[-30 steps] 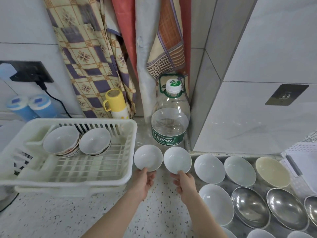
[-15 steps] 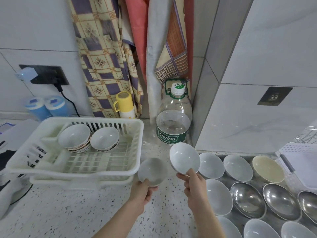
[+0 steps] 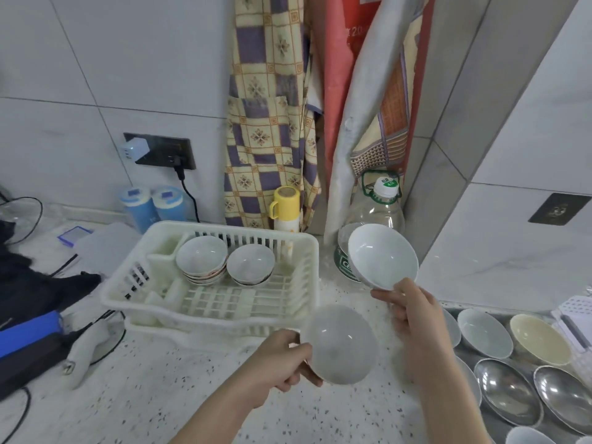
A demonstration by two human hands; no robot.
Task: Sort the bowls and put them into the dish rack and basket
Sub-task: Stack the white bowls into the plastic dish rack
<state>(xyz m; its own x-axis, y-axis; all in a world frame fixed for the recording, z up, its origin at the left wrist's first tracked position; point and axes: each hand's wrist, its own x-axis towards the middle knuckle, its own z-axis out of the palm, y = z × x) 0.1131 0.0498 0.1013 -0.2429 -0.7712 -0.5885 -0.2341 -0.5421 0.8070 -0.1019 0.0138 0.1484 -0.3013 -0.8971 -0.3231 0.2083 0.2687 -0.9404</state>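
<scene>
The left hand [image 3: 282,363] holds a small white bowl [image 3: 341,344] above the speckled counter [image 3: 179,398]. Its fingers curl around the left rim of the bowl, and the bowl is blurred, so I cannot tell the exact grip. Just to the right of these fingers, the right hand [image 3: 413,318] holds a second white bowl [image 3: 382,256] higher up, tilted toward the camera. The thumb and fingers pinch its lower rim.

To the right of the right hand's fingers, more white bowls [image 3: 483,333], one cream bowl [image 3: 539,339] and several steel bowls [image 3: 507,390] lie side by side on the lower surface.

Beyond the left hand's fingers and to their left stands the white dish rack [image 3: 211,302]. In its far part are two stacks of bowls: a taller stack [image 3: 201,261] on the left and a lower stack [image 3: 250,264] just beside it.

Behind the raised bowl stands a clear water bottle [image 3: 378,209], partly hidden by it. Farther left, a yellow-capped flask [image 3: 285,208] stands at the wall, behind the rack.
</scene>
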